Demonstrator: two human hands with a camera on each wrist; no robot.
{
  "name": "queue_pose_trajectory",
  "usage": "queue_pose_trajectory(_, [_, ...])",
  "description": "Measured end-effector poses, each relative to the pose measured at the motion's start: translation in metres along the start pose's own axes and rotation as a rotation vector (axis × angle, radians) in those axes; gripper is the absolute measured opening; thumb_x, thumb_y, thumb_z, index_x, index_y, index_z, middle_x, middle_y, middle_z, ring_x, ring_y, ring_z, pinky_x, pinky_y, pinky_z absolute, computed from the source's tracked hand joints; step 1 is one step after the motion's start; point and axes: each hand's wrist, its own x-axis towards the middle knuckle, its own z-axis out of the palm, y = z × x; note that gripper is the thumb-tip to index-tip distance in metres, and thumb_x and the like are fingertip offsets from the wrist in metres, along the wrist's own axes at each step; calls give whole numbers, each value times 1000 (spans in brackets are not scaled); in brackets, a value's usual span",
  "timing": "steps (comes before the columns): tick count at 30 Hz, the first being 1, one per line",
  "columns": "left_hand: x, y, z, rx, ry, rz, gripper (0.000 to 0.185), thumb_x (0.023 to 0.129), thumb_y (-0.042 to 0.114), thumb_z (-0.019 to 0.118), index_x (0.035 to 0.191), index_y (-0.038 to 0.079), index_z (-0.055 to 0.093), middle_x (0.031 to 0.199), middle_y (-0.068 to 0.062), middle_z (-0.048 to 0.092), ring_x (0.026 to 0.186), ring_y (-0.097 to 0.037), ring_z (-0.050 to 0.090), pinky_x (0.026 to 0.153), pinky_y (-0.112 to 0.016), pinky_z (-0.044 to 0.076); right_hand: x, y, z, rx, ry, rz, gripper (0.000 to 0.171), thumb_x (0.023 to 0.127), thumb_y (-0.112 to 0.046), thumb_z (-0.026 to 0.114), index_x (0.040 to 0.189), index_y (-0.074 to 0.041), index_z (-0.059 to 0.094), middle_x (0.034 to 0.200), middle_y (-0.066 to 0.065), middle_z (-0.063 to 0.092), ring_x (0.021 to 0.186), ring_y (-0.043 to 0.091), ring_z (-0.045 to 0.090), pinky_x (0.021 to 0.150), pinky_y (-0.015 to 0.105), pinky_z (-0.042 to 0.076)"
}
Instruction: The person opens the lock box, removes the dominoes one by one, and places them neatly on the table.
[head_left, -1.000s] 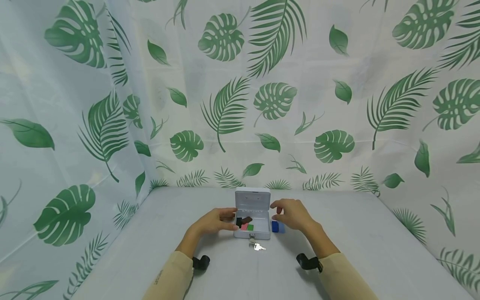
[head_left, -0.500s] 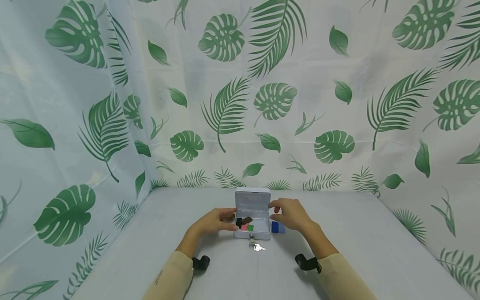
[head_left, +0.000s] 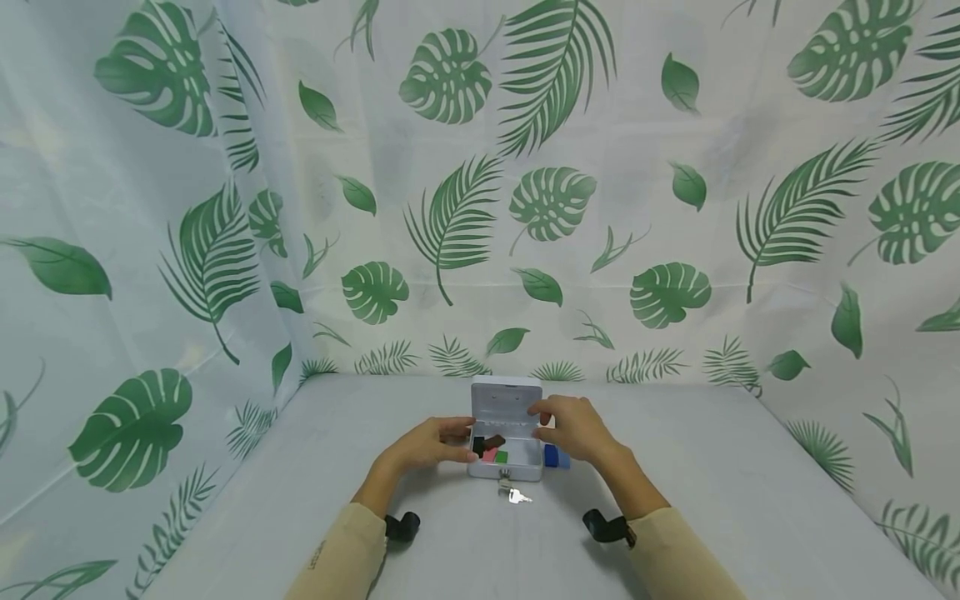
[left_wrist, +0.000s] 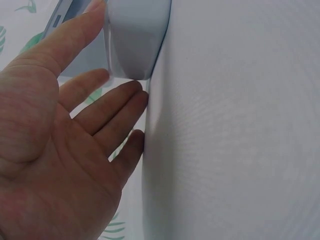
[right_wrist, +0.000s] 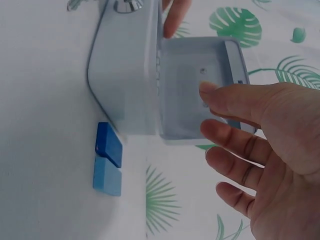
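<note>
A light grey metal cash box [head_left: 525, 472] stands with its lid [head_left: 504, 402] raised. Inside lie a black block [head_left: 478, 446], a brown block [head_left: 493, 442], a pink piece [head_left: 489, 455] and a green block [head_left: 502, 457]. My left hand [head_left: 427, 443] is at the box's left side, thumb at the rim and fingers extended along the side. My right hand [head_left: 579, 425] hovers by the lid's right edge, fingers loosely bent and apart. Nothing shows between its thumb and fingers in the right wrist view. Keys [head_left: 517, 497] hang from the front lock.
A dark blue block [right_wrist: 108, 144] and a light blue block [right_wrist: 107, 176] lie on the white table beside the box's right side. Leaf-patterned white cloth [head_left: 465, 208] hangs behind the table and along its sides.
My right hand has moved a little to the left, so its fingertips now overlap the lid's right edge. My left hand and the box stay where they were.
</note>
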Motion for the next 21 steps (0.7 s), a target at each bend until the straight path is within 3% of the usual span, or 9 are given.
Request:
queue_pose_trajectory(16, [-1, 2, -1, -7, 4, -7, 79, 87, 37, 86, 154, 16, 52, 148, -12, 62, 138, -31, 58, 118, -58, 40, 3, -12, 5, 22, 26, -58, 31, 87, -19, 85, 116, -10, 78, 88, -6, 70, 71, 10, 54, 67, 30, 47])
queue_pose_trajectory(21, [-2, 4, -1, -9, -1, -8, 78, 87, 37, 85, 155, 15, 51, 148, -13, 62, 137, -31, 59, 118, -58, 40, 4, -13, 9, 34, 31, -63, 32, 87, -20, 85, 117, -11, 78, 88, -7, 70, 75, 9, 56, 71, 32, 49])
